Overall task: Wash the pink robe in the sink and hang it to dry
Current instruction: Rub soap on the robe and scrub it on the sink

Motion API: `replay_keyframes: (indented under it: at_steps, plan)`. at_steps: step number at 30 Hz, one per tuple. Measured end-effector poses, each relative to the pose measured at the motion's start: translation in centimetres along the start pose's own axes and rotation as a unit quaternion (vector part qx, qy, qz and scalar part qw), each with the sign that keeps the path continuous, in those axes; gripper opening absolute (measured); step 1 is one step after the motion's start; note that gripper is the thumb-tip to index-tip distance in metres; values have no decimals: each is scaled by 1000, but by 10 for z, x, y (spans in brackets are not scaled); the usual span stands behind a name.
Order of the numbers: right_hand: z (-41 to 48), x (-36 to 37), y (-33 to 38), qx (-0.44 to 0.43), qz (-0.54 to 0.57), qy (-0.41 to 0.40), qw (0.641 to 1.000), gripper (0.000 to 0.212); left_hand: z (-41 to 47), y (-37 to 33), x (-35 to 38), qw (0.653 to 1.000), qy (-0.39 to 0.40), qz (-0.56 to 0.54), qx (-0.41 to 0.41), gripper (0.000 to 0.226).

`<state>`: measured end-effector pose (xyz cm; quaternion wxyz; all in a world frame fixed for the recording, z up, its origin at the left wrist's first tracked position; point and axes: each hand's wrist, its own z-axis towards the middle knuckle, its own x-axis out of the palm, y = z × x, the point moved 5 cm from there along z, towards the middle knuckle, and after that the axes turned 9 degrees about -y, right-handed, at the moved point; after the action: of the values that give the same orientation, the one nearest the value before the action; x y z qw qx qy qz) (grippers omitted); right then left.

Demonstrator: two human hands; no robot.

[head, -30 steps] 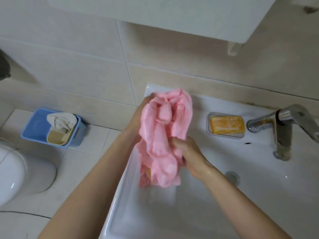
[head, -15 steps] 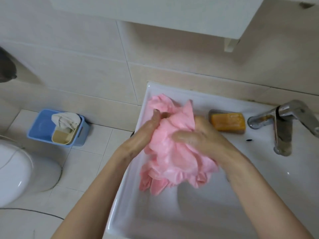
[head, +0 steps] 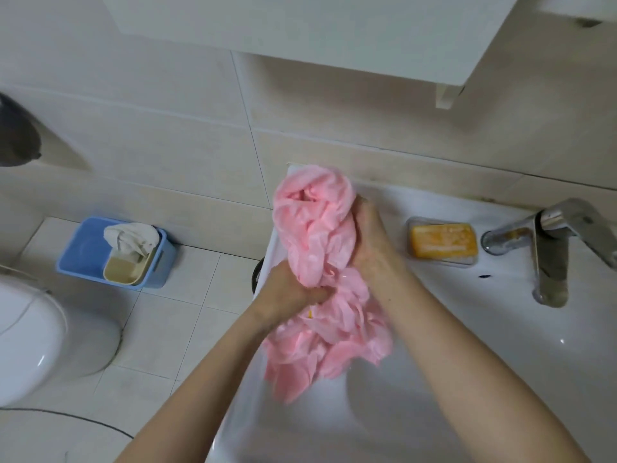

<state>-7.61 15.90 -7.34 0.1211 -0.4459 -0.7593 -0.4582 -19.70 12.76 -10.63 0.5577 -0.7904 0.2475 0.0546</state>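
The pink robe (head: 317,248) is bunched into a wet bundle above the left end of the white sink (head: 484,362). My left hand (head: 293,289) grips the bundle low on its left side, fingers curled into the cloth. Higher up on the right side, my right hand (head: 369,235) grips the bundle. The robe's loose lower folds hang down into the basin below both hands.
An orange soap bar (head: 443,241) lies in a dish on the sink's back ledge. The chrome tap (head: 547,248) stands at the right. On the floor at the left are a blue bin (head: 83,255) with a rag and a white toilet (head: 36,342). A cabinet hangs overhead.
My left hand has slid down the bundle while my right hand has moved up, rubbing the cloth between them. The top of the robe now rises higher at the back.
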Motion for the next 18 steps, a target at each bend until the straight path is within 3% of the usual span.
replay_keyframes:
  at_steps: [2, 4, 6, 8, 9, 10, 12, 13, 14, 15, 16, 18]
  plan:
    - [12, -7, 15, 43, -113, 19, 992, 20, 1, 0, -14, 997, -44, 62, -19, 34]
    - [36, -39, 14, 83, -307, 6, 948, 11, 1, 5, -21, 986, -105, 126, -41, 64]
    - [48, -69, 11, 58, -509, -82, 855, 18, -5, 4, -15, 969, -162, 187, -22, 79]
    - [45, -83, 18, -83, -626, -208, 747, 30, -12, 8, 9, 916, -188, 339, 98, 74]
    - [39, -87, 17, -133, -600, -242, 751, 38, -14, 12, 22, 879, -193, 408, 154, 68]
    - [26, -87, 14, -156, -541, -247, 789, 48, -14, 16, 31, 852, -199, 445, 191, 63]
    - [11, -82, 2, -143, -471, -193, 849, 61, -8, 23, 40, 843, -181, 469, 192, 56]
    - [10, -77, -7, -126, -476, -158, 856, 67, -4, 27, 42, 841, -173, 478, 185, 55]
    - [13, -70, -16, -125, -510, -128, 841, 78, -3, 30, 43, 841, -156, 489, 172, 56]
    - [16, -61, -27, -135, -580, -107, 796, 91, -5, 31, 45, 840, -138, 500, 157, 60]
    - [23, -58, -39, -140, -664, -93, 729, 102, -7, 30, 47, 837, -121, 516, 136, 69]
    - [44, -60, -54, -183, -767, -104, 606, 103, -16, 26, 49, 813, -102, 567, 88, 91]
